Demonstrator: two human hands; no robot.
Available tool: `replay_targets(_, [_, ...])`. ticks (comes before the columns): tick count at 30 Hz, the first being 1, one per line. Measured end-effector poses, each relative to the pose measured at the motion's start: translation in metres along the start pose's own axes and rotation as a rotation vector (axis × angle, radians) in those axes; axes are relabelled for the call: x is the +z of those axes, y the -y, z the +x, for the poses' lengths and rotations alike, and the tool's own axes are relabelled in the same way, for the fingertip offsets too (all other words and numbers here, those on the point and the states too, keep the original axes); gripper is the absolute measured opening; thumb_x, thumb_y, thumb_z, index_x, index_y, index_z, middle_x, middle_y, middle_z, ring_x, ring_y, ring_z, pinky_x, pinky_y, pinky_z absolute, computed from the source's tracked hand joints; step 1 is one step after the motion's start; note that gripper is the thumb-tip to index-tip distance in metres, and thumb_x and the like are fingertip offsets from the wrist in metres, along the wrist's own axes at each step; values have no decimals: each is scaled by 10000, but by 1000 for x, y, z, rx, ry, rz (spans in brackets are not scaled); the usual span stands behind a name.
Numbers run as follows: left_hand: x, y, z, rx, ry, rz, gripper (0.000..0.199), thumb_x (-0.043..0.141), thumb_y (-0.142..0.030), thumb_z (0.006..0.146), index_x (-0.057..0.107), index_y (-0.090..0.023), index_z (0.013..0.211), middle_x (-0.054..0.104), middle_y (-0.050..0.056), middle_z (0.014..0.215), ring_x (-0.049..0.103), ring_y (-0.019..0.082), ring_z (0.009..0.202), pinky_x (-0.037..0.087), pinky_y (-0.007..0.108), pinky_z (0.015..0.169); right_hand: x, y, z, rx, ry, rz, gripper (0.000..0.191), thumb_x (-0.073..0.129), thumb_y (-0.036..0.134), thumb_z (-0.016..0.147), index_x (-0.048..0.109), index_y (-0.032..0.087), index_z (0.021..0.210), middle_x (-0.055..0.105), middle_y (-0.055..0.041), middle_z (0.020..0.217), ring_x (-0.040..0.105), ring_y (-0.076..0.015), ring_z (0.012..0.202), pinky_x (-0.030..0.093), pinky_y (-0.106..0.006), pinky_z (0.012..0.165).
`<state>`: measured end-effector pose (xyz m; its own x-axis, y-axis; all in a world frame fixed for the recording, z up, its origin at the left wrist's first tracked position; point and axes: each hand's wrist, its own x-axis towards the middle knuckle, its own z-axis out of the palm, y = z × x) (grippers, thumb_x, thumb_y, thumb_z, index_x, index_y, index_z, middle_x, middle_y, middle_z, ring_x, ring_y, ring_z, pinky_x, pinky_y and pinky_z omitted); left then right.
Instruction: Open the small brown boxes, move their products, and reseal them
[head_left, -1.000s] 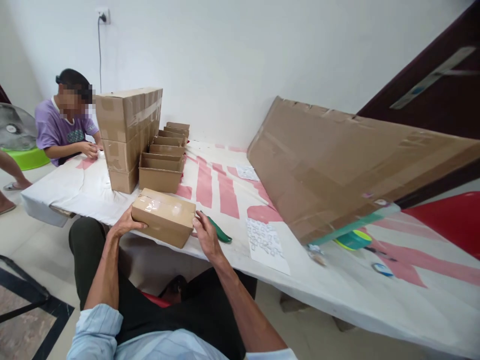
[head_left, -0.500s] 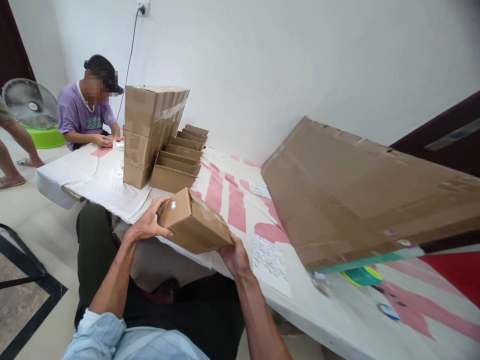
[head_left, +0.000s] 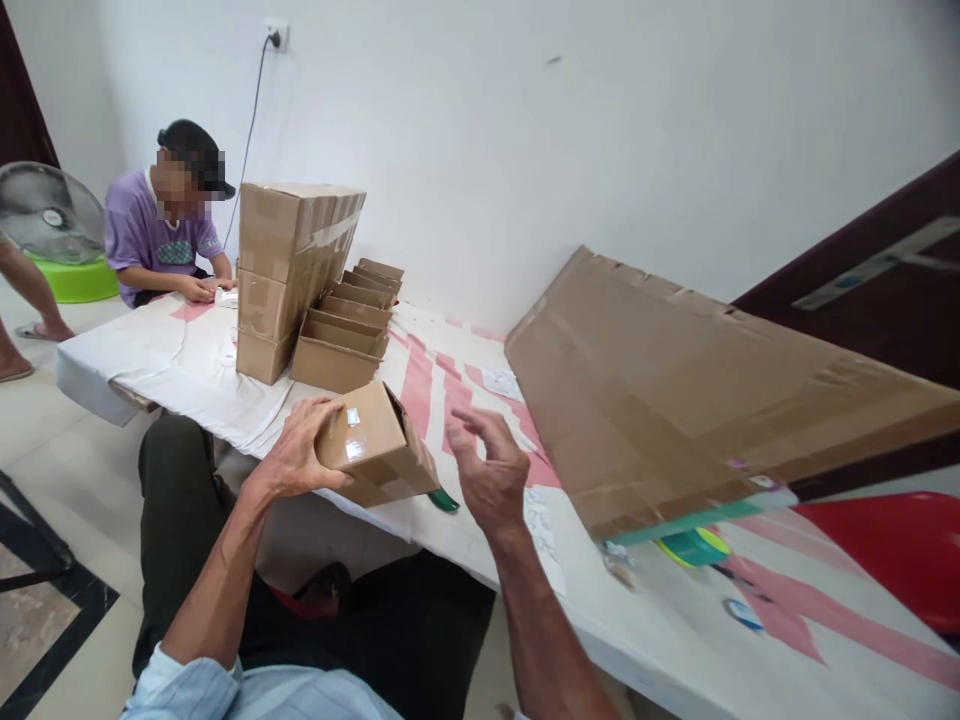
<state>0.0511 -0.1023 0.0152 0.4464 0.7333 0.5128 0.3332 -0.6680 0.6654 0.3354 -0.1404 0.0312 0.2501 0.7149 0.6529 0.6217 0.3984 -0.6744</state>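
A small brown cardboard box [head_left: 386, 455] is tilted at the near edge of the table, a small white label on its end. My left hand [head_left: 300, 447] grips that labelled end, thumb below and fingers over the top. Off the box's right side, my right hand [head_left: 491, 465] is raised with its fingers apart and slightly curled, holding nothing. A green object [head_left: 444, 500], partly hidden, shows under the box's right end. Just behind stands a row of open cardboard boxes [head_left: 341, 350].
Stacked closed boxes [head_left: 266, 290] stand at the left, beyond them a person [head_left: 161, 235] seated at the table. A large cardboard sheet [head_left: 712, 400] leans at the right, near a green tape roll [head_left: 694, 547], a smaller roll [head_left: 742, 614] and a red chair [head_left: 892, 555]. A printed paper [head_left: 541, 535] lies nearby.
My right hand has let go of the box and lifted up and away to the right. The box has turned slightly in my left hand. The view has shifted a little.
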Motion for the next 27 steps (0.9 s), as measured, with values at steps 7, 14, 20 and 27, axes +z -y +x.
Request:
replay_targets(7, [14, -32, 10, -17, 0, 96, 1040, 950, -301, 563, 502, -220, 1498, 484, 172, 1504, 443, 420, 1417, 372, 600, 1198, 8, 82, 37, -614, 484, -340, 117, 639, 211, 980, 752, 239, 996, 733, -89, 1054, 636, -286, 1068, 533, -456, 948])
replay_targets(14, [15, -42, 12, -64, 23, 116, 1020, 940, -274, 548, 522, -211, 1476, 486, 184, 1495, 452, 434, 1405, 390, 632, 1169, 11, 80, 56, -654, 698, -599, 119, 688, 228, 980, 741, 211, 875, 707, -79, 999, 606, -244, 981, 463, -375, 859])
replay_targets(20, [16, -44, 12, -55, 13, 120, 1008, 935, -276, 554, 524, -240, 1474, 490, 169, 1483, 458, 426, 1387, 396, 625, 1154, 14, 80, 58, -696, 732, -649, 167, 686, 217, 985, 760, 203, 835, 702, -65, 929, 607, -225, 942, 420, -359, 828])
replay_targets(27, [16, -43, 10, -44, 14, 117, 1011, 938, -289, 562, 510, -242, 1476, 480, 167, 1487, 453, 411, 1388, 393, 608, 1157, 18, 77, 55, -751, 691, -700, 204, 619, 153, 998, 730, 194, 831, 700, -65, 889, 595, -221, 895, 381, -360, 796])
